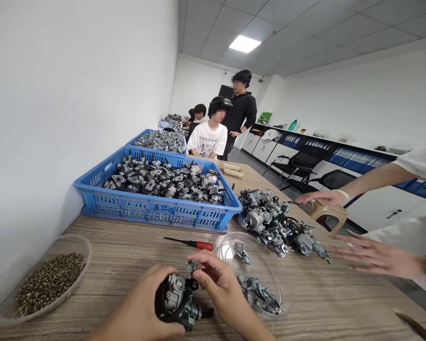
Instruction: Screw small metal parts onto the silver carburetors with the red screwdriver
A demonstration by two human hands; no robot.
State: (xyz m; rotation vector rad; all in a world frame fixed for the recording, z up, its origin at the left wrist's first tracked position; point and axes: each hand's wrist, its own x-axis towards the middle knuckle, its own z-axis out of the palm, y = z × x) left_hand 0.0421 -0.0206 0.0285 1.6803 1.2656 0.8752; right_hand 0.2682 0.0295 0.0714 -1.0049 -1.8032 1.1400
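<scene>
My left hand (142, 303) is wrapped round a grey and black metal carburetor (179, 299) just above the near table edge. My right hand (218, 284) pinches a small metal part (193, 265) at the carburetor's top. Just beyond my fingers lies a red-handled screwdriver (193, 243). A clear plastic bowl (266, 265) with a few small metal parts sits right of my right hand.
A blue crate (152, 208) full of carburetors stands behind, with another crate (156, 139) farther back. A loose pile of carburetors (277, 222) lies at right. A clear bowl of screws (46, 282) sits at left. Another person's two hands (376, 258) reach in from the right. Other people sit at the far end.
</scene>
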